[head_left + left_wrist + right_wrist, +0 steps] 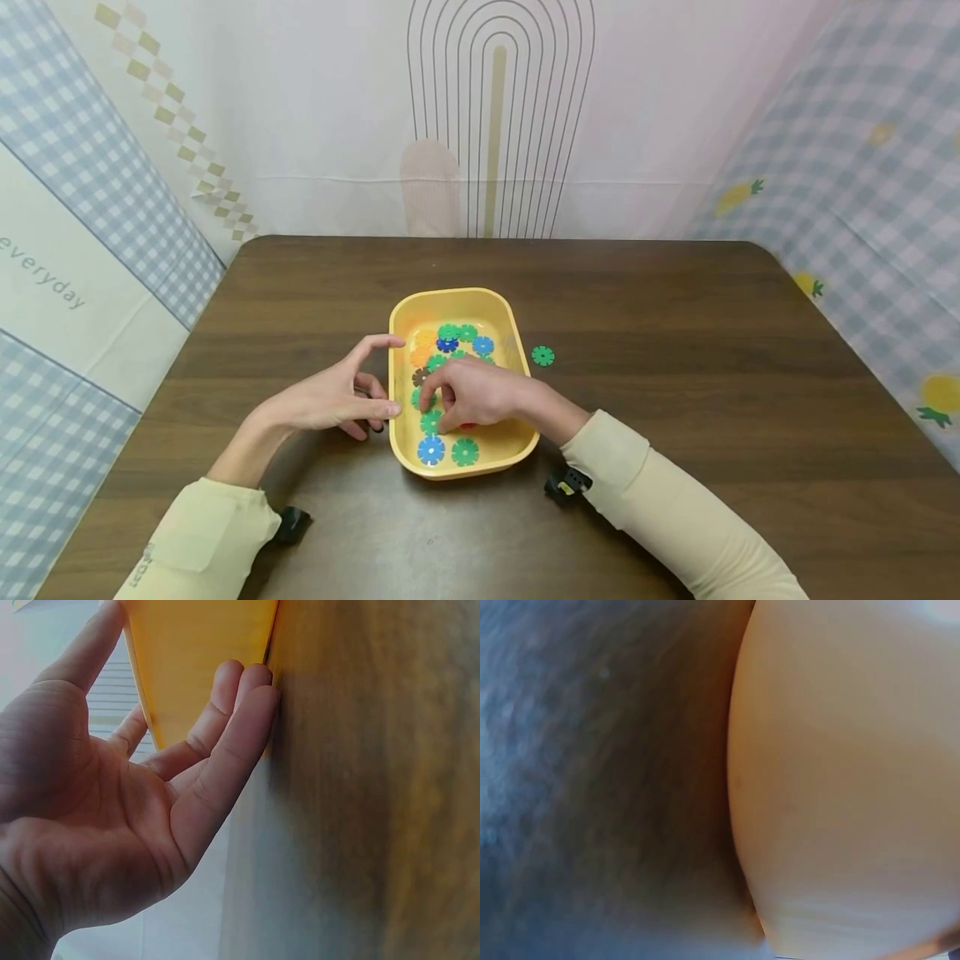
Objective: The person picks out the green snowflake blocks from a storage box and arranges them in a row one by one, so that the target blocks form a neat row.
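The step in hand seems to be sorting through the notched plastic discs [431,451] lying in the yellow tray [504,437], which sits on the table [675,333]. The right hand [483,392] reaches in from the right, thumb and forefinger tips apart around a green disc [429,423]; whether they grip it, I cannot tell. The left hand [322,396] spreads thumb and forefinger against the tray's left rim. The next move would call for a fine pinch on one disc's edge, tray kept steady. The tray's long axis runs near to far, its far end slightly left; the round discs have none. Another disc [543,356] lies flat just right of the tray.
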Motion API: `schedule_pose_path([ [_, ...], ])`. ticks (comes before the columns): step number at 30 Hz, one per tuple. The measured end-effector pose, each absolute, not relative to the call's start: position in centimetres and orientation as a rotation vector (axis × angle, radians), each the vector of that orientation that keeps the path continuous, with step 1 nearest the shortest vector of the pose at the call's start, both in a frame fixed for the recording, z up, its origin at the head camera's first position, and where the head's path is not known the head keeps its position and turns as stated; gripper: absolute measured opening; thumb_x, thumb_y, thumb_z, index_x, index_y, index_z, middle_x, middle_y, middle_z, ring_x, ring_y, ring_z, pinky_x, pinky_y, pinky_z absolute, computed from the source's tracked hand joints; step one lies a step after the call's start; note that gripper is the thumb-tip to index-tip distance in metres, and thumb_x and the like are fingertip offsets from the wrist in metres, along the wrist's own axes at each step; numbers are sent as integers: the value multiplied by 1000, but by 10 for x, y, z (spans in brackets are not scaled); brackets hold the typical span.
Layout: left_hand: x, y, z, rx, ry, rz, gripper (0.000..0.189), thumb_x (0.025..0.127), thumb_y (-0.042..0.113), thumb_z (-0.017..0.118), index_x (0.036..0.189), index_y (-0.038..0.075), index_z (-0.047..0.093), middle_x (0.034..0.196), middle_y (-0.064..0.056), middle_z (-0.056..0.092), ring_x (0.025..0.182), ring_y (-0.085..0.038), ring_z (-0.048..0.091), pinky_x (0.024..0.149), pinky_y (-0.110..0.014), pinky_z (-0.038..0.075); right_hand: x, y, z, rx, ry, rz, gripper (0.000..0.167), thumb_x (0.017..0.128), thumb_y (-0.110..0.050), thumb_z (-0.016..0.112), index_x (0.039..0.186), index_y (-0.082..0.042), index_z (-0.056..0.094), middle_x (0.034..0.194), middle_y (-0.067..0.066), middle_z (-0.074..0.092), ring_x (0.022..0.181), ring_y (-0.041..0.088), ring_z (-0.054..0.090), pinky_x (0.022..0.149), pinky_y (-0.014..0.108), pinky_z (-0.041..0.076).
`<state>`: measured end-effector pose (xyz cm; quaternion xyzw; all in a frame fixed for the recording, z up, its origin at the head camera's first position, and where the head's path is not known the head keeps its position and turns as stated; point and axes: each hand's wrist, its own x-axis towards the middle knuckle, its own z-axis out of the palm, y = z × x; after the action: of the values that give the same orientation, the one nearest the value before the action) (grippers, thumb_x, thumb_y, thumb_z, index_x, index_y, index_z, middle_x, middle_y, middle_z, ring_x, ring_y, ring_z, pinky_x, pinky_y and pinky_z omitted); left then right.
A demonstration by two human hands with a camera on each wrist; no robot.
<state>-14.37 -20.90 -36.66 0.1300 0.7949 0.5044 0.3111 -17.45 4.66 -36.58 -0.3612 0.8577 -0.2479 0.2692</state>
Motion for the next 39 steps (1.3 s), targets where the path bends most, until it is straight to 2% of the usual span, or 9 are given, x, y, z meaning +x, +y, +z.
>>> schedule_pose_path([
  [9, -144, -208, -365, 338, 2113, 1313, 95, 95, 35, 81, 162, 34, 15, 102, -15, 72, 87, -28, 70, 76, -44, 63, -175, 45, -367, -966, 2308, -617, 20, 92, -17, 84, 110, -17, 75, 73, -3, 58, 67, 15, 54, 62, 25, 40],
  [18, -143, -208, -366, 336, 2115, 1311, 93, 96, 35, 81, 162, 34, 15, 102, -14, 73, 87, -28, 70, 76, -44, 63, -175, 47, -370, -1097, 2321, -597, 24, 90, -14, 84, 105, -21, 67, 95, -4, 60, 92, 13, 55, 81, 26, 46],
  [31, -142, -209, -367, 339, 2113, 1324, 93, 96, 34, 81, 162, 35, 15, 101, -15, 72, 86, -29, 70, 75, -44, 63, -174, 49, -370, -1197, 2281, -623, 25, 92, -15, 82, 108, -21, 63, 81, -6, 62, 76, 9, 57, 72, 23, 45],
  [39, -142, -209, -367, 342, 2111, 1329, 92, 96, 33, 80, 162, 35, 15, 101, -15, 72, 87, -29, 70, 76, -44, 63, -173, 51, -369, -1154, 2255, -677, 24, 93, -15, 81, 110, -21, 66, 81, -6, 64, 75, 9, 59, 70, 23, 48],
])
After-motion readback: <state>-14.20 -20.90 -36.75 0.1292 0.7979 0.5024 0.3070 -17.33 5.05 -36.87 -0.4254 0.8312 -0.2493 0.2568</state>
